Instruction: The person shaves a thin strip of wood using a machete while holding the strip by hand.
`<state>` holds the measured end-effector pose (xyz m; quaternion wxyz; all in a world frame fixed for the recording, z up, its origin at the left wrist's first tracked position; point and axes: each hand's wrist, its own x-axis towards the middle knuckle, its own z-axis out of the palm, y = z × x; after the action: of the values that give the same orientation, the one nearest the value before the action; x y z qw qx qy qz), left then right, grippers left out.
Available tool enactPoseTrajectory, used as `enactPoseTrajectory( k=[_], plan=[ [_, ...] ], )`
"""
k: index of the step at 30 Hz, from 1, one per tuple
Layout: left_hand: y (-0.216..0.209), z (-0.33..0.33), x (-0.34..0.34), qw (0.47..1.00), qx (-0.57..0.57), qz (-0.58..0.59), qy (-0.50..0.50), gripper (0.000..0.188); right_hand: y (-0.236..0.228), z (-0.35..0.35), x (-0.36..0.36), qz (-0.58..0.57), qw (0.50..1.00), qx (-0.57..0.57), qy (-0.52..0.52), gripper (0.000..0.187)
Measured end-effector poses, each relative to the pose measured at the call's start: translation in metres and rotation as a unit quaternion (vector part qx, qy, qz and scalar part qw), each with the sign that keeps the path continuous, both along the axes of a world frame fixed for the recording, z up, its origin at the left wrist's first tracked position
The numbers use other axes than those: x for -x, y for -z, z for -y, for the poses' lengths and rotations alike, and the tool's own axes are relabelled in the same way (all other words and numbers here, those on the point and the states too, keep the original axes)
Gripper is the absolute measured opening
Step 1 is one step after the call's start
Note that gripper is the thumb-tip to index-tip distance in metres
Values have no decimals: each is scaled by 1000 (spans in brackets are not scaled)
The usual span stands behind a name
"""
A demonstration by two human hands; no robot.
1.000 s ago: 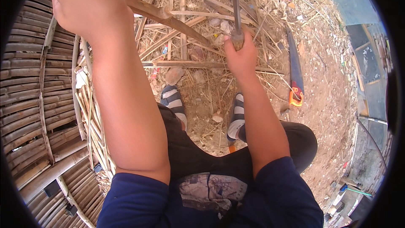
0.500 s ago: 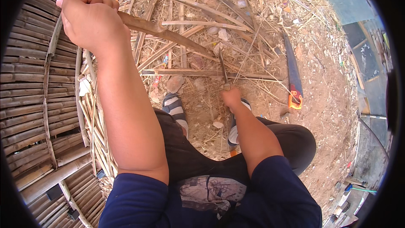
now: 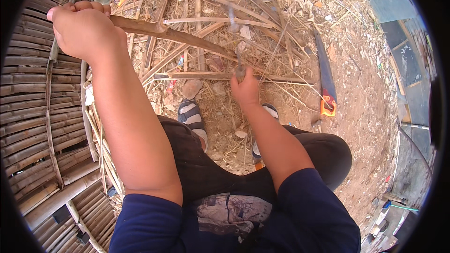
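My left hand (image 3: 89,33) is raised at the upper left, its fingers closed around one end of a split bamboo piece (image 3: 192,40). The piece slants down to the right, its far end low over the litter near the middle. My right hand (image 3: 245,90) grips a knife (image 3: 240,72) by its handle beside that far end. The blade points away from me and is smeared by motion, so whether it touches the bamboo I cannot tell. Below the knife lies another dark bamboo strip (image 3: 201,76), crosswise on the ground.
A handsaw (image 3: 324,70) with an orange handle lies to the right on bare soil. Several bamboo strips and splinters (image 3: 253,2) cover the far ground. A slatted bamboo wall (image 3: 28,93) rises at the left. Near my sandalled foot (image 3: 191,114) sits a stone (image 3: 191,88).
My right hand and the knife have moved away from me and slightly left, up to the bamboo piece. The left hand has shifted left with the bamboo.
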<state>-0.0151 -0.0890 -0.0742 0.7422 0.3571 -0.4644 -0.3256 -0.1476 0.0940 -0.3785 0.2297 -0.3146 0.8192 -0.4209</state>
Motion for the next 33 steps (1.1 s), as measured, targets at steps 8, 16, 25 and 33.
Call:
enactPoseTrajectory(
  k=[8,16,25,33],
  plan=[
    [-5,-16,7,997,7,-61,47,19,78,-39,17,55,975,-213,-38,47],
    [-6,-10,10,999,-25,-47,-2,24,-10,15,-16,97,993,63,-5,38],
    [4,10,-5,993,-59,-47,-93,28,-20,23,-50,4,997,24,-80,44],
    [8,11,-15,994,-57,-71,-67,34,-27,20,-45,71,995,39,-65,46]
  ],
)
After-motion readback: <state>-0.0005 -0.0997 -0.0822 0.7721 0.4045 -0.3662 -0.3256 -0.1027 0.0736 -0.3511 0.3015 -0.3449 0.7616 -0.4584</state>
